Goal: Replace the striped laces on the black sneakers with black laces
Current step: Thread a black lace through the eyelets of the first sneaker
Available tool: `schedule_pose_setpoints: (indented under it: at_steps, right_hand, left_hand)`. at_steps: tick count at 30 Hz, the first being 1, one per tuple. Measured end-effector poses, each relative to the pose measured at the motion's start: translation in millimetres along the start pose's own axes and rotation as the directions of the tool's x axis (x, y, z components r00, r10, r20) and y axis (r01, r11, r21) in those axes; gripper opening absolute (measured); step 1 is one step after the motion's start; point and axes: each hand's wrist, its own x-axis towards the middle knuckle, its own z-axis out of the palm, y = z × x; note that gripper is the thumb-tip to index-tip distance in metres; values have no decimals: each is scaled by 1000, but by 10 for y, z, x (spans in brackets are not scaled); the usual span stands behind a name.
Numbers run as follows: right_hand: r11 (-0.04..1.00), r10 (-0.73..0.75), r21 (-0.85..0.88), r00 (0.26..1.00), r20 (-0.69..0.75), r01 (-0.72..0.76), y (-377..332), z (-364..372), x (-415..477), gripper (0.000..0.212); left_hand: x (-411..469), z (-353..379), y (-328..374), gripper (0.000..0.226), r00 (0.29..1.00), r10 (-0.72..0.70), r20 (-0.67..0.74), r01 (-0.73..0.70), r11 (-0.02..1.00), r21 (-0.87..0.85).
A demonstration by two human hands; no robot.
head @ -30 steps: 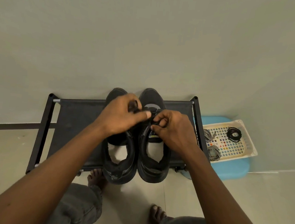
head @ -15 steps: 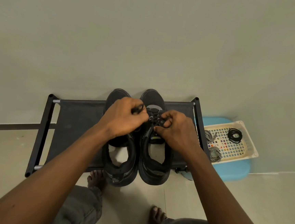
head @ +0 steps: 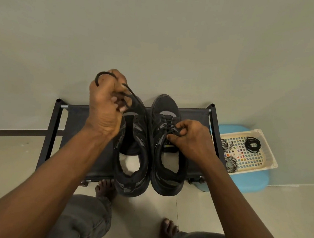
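Nearest the cam: two knees in grey jeans [head: 84,220] at the bottom edge, w/ a bare L foot [head: 106,188] and a bare R foot [head: 167,228] on the pale tiled floor [head: 15,163]. Both forearms reach fwd from the lower corners. Next, a pair of black sneakers sits side by side, touching, toes toward the wall, on a low black fabric shoe rack [head: 76,123]; their heels overhang its front edge. The left sneaker [head: 128,175] has its tongue area open. The right sneaker [head: 168,178] has black lacing across its upper eyelets. R hand [head: 190,139] rests on that shoe's tongue area, thumb and forefinger curled in, pinching the lacing there; the other fingers are folded under. L hand [head: 106,105] is raised above the left sneaker's toe, fist closed round the black lace [head: 105,73], which loops out over the knuckles and runs taut in thin strands down to the right sneaker's eyelets. To the R of the rack, a blue stool [head: 249,180] carries a cream perforated basket [head: 270,163]; in it lie two bundles of striped laces [head: 231,163] near the rack side and a coiled black lace [head: 248,144] further R. Behind it all, a plain grey wall [head: 159,33].
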Motion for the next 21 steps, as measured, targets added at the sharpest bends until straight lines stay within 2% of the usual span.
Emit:
schedule_pose_setpoints:
  at_steps: [2, 4, 5, 7, 8, 9, 11, 13, 17, 21]
  right_hand:
    - [1000, 6, 21, 1000, 23, -7, -14, -14, -4, 39]
    - [997, 19, 68, 998, 56, -23, -22, -33, -10, 41]
    - [995, 27, 97, 997, 72, -33, -21, -44, -7, 41]
    - [981, 51, 181, 992, 113, -71, -14, -66, 4, 39]
    - [965, 68, 241, 987, 144, -102, -11, -86, 10, 39]
    - [942, 83, 306, 980, 182, -136, -6, -112, 15, 41]
    - [892, 94, 409, 963, 253, -195, 4, -166, 20, 42]
    - [867, 88, 447, 951, 297, -220, 2, -213, 12, 42]
    - [861, 61, 480, 971, 233, -169, -18, -217, 21, 32]
    - [835, 38, 535, 984, 174, -127, -66, -238, 11, 24]
  left_hand:
    - [-8, -30, 4, 1, 996, 26, 80, -33, 995, 94]
    - [20, -74, -9, 8, 976, 47, 212, -114, 941, 319]
    - [37, -105, -27, 13, 951, 45, 305, -192, 862, 470]
    - [51, -157, -95, 25, 897, -55, 438, -316, 614, 724]
    - [48, -175, -129, 32, 879, -139, 457, -335, 504, 796]
    - [36, -178, -163, 38, 864, -211, 457, -330, 448, 831]
    - [18, -162, -249, 36, 837, -288, 465, -318, 435, 842]
    - [11, -119, -314, 34, 819, -306, 486, -328, 445, 833]
    - [-32, -45, -363, 37, 815, -300, 496, -299, 515, 803]
    - [-109, 24, -408, 5, 828, -279, 486, -285, 538, 793]
